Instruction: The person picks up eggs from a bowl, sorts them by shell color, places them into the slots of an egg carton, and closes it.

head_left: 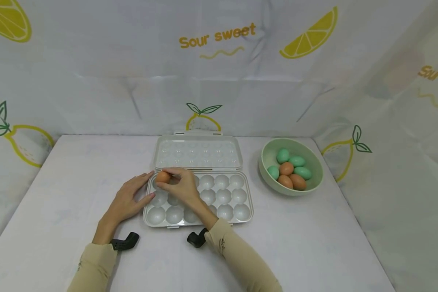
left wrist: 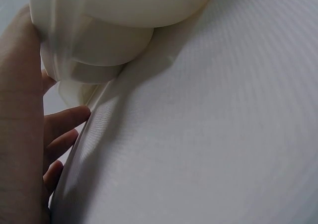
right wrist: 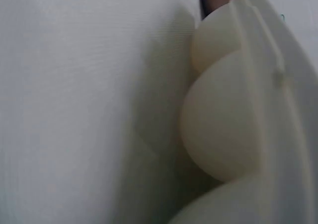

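Observation:
A brown egg (head_left: 163, 177) is pinched between the thumb and fingertips of my right hand (head_left: 182, 186), at the back-left cup of a white plastic egg tray (head_left: 224, 196). My right forearm crosses over the tray and hides some of its cups. The cups that show hold no eggs. My left hand (head_left: 127, 198) rests at the tray's left side, thumb and fingers spread and touching its edge. In the left wrist view the thumb is up at the tray's rim, while the other fingers (left wrist: 67, 122) lie low beside it. Rounded cup undersides (right wrist: 223, 119) fill the right wrist view.
The tray's hinged lid (head_left: 198, 152) lies folded open behind it. To the right stands a light green bowl (head_left: 264, 172) with several green eggs (head_left: 283, 155) and 3 brown eggs (head_left: 286, 168). A lemon-print curtain (head_left: 149, 52) hangs along the table's back edge.

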A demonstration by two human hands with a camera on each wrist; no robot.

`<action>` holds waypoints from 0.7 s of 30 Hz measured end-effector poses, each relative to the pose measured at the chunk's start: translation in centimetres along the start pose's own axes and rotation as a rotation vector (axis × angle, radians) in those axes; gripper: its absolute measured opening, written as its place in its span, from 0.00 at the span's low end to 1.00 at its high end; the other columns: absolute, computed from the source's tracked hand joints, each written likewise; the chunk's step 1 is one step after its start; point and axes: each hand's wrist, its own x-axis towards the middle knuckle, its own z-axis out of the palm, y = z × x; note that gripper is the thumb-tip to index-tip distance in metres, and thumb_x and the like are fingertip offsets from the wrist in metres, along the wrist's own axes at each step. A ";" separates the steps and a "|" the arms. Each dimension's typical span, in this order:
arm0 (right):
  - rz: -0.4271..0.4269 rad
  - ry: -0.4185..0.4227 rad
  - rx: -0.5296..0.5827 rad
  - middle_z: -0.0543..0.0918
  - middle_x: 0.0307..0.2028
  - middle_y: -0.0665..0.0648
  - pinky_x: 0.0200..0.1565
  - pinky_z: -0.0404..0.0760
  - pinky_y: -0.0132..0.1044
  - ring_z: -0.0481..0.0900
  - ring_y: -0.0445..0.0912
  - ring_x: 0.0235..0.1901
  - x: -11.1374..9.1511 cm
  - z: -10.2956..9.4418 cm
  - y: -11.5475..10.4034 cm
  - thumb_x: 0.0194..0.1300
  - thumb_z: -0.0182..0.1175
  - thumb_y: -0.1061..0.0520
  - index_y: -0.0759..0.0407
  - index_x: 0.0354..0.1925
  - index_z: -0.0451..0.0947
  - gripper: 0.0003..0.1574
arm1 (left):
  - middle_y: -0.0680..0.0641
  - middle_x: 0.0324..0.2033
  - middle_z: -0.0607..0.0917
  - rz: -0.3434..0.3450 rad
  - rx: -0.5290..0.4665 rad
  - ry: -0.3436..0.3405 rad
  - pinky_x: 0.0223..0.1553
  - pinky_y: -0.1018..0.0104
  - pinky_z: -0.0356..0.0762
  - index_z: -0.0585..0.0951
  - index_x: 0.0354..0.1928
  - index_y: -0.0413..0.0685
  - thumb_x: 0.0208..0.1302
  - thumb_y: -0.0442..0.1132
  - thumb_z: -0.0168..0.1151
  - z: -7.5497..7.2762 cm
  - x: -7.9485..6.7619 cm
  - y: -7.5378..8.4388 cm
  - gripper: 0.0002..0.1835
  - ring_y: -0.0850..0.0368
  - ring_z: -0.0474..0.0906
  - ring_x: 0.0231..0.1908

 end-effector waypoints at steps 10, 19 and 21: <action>-0.114 -0.061 -0.260 0.90 0.49 0.61 0.51 0.86 0.27 0.89 0.51 0.48 0.0 0.8 1.0 0.55 0.77 0.63 0.66 0.52 0.86 0.25 | 0.34 0.68 0.77 0.017 -0.002 0.008 0.68 0.28 0.64 0.70 0.75 0.54 0.63 0.46 0.68 0.1 0.1 0.0 0.37 0.30 0.71 0.68; -0.151 -0.073 -0.394 0.89 0.52 0.60 0.56 0.84 0.26 0.89 0.49 0.53 0.0 0.8 0.9 0.56 0.77 0.61 0.65 0.55 0.85 0.28 | 0.35 0.68 0.77 0.021 0.009 0.014 0.66 0.27 0.66 0.70 0.75 0.53 0.63 0.47 0.68 0.1 0.1 0.0 0.37 0.30 0.71 0.68; -0.135 -0.074 -0.372 0.89 0.53 0.60 0.56 0.85 0.29 0.88 0.49 0.53 -0.1 0.6 0.8 0.56 0.77 0.60 0.65 0.56 0.84 0.29 | 0.35 0.68 0.77 0.020 0.008 0.012 0.66 0.26 0.65 0.70 0.75 0.53 0.63 0.47 0.68 0.1 0.1 0.0 0.37 0.30 0.71 0.68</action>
